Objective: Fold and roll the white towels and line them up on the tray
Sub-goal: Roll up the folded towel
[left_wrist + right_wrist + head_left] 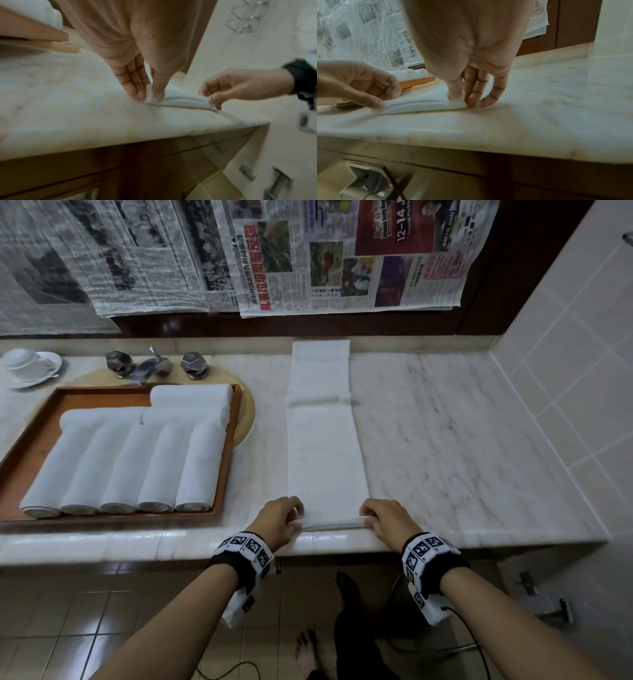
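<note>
While both hands are pinching the near end of the folded towel [327, 453], we are only at the first turn of the roll, and this is where it can go crooked. Our left hand [279, 520] grips the left corner between thumb and fingers, and our right hand [385, 520] grips the right corner the same way; neither is free. The towel lies as a long strip on the bench [462, 440], just to the right of the tray [228, 453], its near edge close to the bench's front lip and its far end running up against the back ledge.

We judge the main risk to be uneven rolling: if one hand turns faster or pulls harder than the other, the roll would cone and come out unlike the rolled towels [120, 467] already in the tray. A loose first turn would likely leave a soft core that sags once we let go.

Partway up the strip from our hands a ridge crosses the towel; we cannot tell whether it is a fold or a second layer, but rolling over it without smoothing could make a lump.

Since the edge sits so near the lip, pulling back toward ourselves could drag the cloth off the bench.

Free room in the tray lies along its left side, so the finished roll may need care not to disturb the row.
</note>
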